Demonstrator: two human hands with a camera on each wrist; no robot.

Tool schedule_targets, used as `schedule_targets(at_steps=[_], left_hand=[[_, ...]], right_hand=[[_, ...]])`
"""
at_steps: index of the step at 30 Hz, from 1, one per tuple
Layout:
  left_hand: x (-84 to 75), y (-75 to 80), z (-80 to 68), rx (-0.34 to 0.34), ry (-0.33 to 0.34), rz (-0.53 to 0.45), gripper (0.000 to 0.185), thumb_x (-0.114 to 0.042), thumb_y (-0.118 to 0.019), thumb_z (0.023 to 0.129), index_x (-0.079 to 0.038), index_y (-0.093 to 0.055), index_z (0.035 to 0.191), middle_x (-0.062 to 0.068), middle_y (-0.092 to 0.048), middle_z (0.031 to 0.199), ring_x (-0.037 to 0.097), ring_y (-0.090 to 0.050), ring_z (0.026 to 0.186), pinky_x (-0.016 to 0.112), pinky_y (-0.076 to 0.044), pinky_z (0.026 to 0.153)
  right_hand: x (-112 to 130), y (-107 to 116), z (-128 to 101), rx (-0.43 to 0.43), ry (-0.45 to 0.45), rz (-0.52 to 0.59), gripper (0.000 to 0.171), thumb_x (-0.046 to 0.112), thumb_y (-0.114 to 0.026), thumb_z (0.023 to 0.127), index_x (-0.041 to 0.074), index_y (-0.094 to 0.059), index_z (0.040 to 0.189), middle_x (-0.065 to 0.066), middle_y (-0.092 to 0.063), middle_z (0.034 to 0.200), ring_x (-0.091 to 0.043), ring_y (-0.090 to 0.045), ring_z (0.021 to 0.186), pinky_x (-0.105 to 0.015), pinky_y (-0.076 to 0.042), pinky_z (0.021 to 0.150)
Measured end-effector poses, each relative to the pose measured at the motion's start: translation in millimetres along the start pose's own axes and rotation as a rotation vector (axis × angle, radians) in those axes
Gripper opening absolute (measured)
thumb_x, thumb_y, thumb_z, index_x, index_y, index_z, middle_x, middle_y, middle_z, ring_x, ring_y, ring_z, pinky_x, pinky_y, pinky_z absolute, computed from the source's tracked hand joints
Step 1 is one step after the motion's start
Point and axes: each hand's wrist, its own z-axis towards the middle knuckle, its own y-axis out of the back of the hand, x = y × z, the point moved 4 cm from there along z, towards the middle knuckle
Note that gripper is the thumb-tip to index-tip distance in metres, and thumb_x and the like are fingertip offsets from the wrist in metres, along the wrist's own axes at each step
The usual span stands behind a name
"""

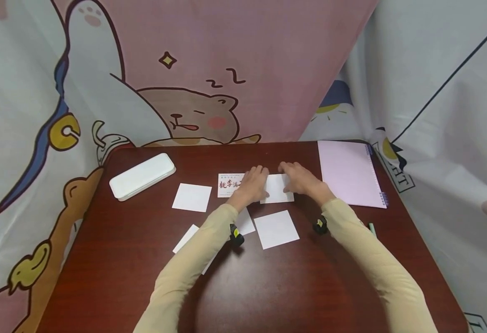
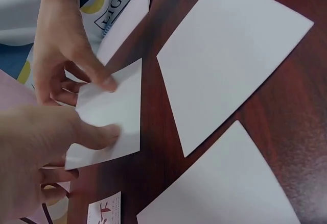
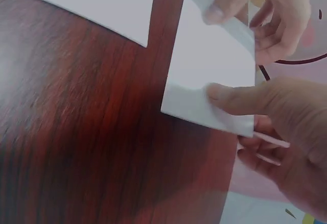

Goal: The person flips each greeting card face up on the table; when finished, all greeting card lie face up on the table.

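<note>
A small white paper square (image 1: 277,189) lies on the dark red table (image 1: 268,286), and both hands are on it. My left hand (image 1: 252,184) pinches its left side, with the thumb (image 2: 99,133) on top and fingers under the far edge. My right hand (image 1: 299,179) pinches its right side in the same way, with the thumb (image 3: 225,94) on top and fingers (image 3: 260,155) below. In the wrist views the paper square (image 2: 120,112) (image 3: 209,66) looks lifted a little off the wood at its far edge.
A card with red characters (image 1: 228,185) lies just left of the hands. Several more white squares (image 1: 191,197) (image 1: 276,228) lie nearer me. At far left is a white case (image 1: 142,175), at right a pink notebook (image 1: 349,173), and near my right sleeve a green pen (image 1: 371,228).
</note>
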Motion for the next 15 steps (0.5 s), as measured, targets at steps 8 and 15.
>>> schedule_targets(at_steps=[8, 15], left_hand=[[-2.9, 20.4, -10.5, -0.224, -0.120, -0.057, 0.023, -0.010, -0.066, 0.097, -0.010, -0.065, 0.120, 0.006, -0.068, 0.112, 0.024, -0.066, 0.106, 0.036, -0.055, 0.092], [-12.8, 27.5, -33.2, -0.277, -0.224, -0.051, 0.019, -0.010, -0.062, 0.099, -0.014, -0.072, 0.114, 0.001, -0.071, 0.104, 0.018, -0.069, 0.097, 0.030, -0.059, 0.081]], right_hand=[[5.5, 24.6, -25.0, -0.296, 0.213, -0.017, 0.020, -0.005, -0.072, 0.086, 0.005, -0.068, 0.103, -0.014, -0.072, 0.101, -0.033, -0.068, 0.094, -0.049, -0.057, 0.079], [5.9, 29.4, -40.8, -0.381, 0.266, -0.054, 0.013, -0.002, -0.074, 0.087, 0.010, -0.071, 0.089, -0.005, -0.071, 0.087, -0.026, -0.066, 0.082, -0.044, -0.056, 0.072]])
